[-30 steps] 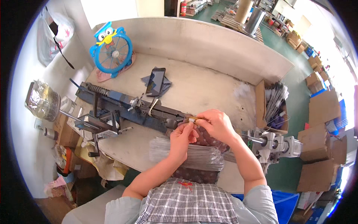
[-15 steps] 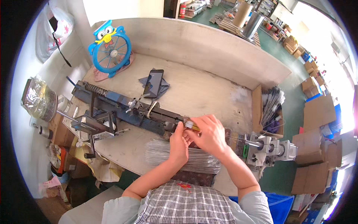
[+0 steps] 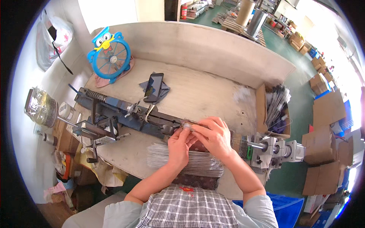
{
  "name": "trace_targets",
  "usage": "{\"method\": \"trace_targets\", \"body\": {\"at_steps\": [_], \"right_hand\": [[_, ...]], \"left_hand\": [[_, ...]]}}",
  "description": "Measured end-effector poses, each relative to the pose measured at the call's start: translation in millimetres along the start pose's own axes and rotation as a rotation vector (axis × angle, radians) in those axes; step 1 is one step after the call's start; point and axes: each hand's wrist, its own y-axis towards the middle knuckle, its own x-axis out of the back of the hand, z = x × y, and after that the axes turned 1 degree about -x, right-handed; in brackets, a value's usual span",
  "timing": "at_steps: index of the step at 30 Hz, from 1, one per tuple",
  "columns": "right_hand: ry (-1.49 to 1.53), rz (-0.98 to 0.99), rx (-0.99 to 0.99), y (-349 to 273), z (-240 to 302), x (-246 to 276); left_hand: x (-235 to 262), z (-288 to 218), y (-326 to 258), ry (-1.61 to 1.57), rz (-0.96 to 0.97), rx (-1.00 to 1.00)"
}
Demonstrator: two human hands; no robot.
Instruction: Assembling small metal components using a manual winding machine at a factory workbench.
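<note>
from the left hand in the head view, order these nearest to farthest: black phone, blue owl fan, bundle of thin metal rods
Measured from the left hand:
1. bundle of thin metal rods, right under and beside the hand, at the table's near edge.
2. black phone, mid-table, beyond the hand.
3. blue owl fan, far left corner.

smartphone point(image 3: 154, 87): dark screen, mid worktop on grey cloth | open brown cardboard box point(image 3: 261, 110): worktop's right edge | brown cartons point(image 3: 327, 110): floor, right | clear plastic bag point(image 3: 51, 34): wall, upper left
</note>
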Motion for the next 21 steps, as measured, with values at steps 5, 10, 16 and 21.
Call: {"method": "trace_targets", "body": {"at_steps": [5,10,16,21], "right_hand": [[0.002,0.0,-0.029,-3.7,-2.5,7.0],[0.014,0.036,-0.014,-0.6,2.0,0.3],[0.027,0.033,-0.023,-1.0,2.8,-1.3],[0.008,0.009,-0.107,-0.8,11.3,-9.2]], "left_hand": [[-2.4,2.0,-0.7,0.056,0.018,-0.012],[2.2,2.1,1.9,0.06,-0.002,-0.025],[1.7,0.2,-0.9,-0.113,-0.007,0.038],[6.0,-2.6,0.0,-0.151,-0.003,0.088]]}}
